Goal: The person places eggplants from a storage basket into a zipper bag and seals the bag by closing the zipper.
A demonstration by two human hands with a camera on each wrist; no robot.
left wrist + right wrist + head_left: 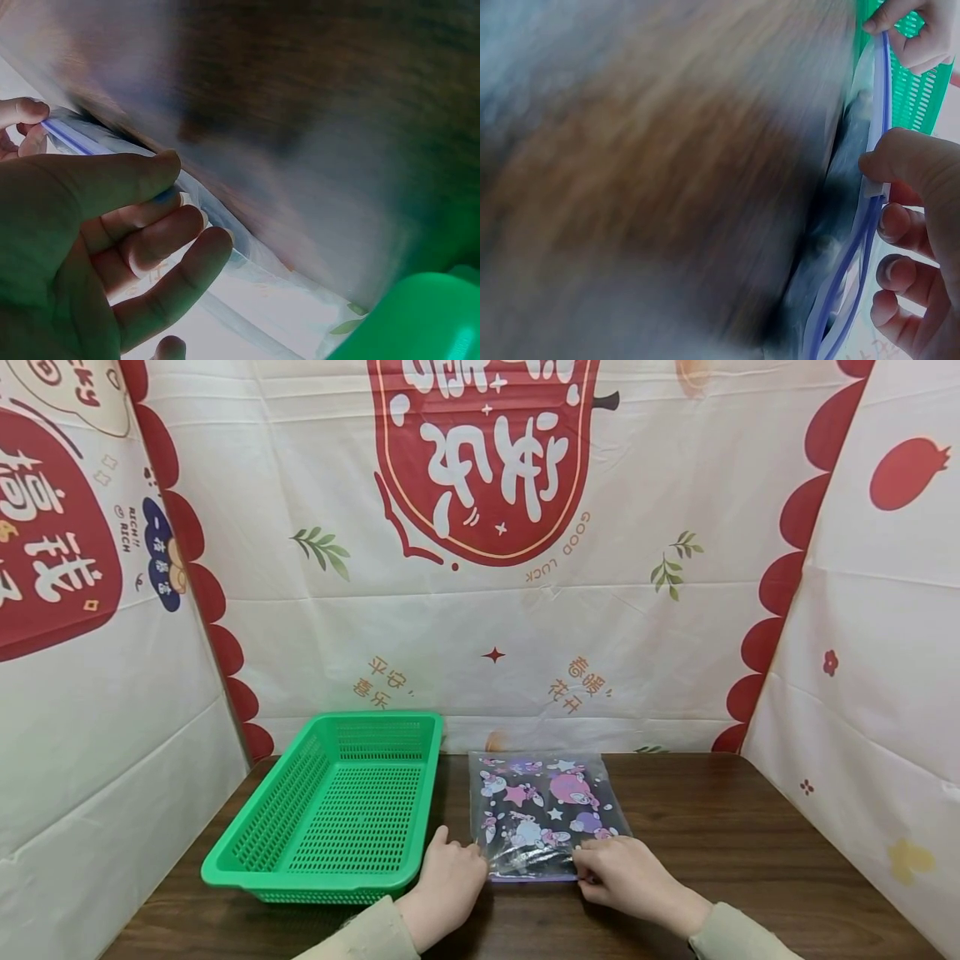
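Observation:
A clear slider zip bag (555, 802) printed with pink, white and purple cartoon figures and stars lies on the table, its purple zip edge toward me. My left hand (450, 878) pinches the left end of that edge between thumb and finger. Farther right along the edge, my right hand (626, 875) pinches the zip's white slider (875, 187). In the right wrist view, the purple zip strips (838, 281) stand apart on one side of the slider and run together on the other. Something dark shows inside the bag; its kind cannot be told.
A green perforated plastic basket (352, 810) stands left of the bag, close to my left hand. The brown wooden table (705, 827) extends to the right. Printed white cloth (480, 610) hangs behind and on both sides.

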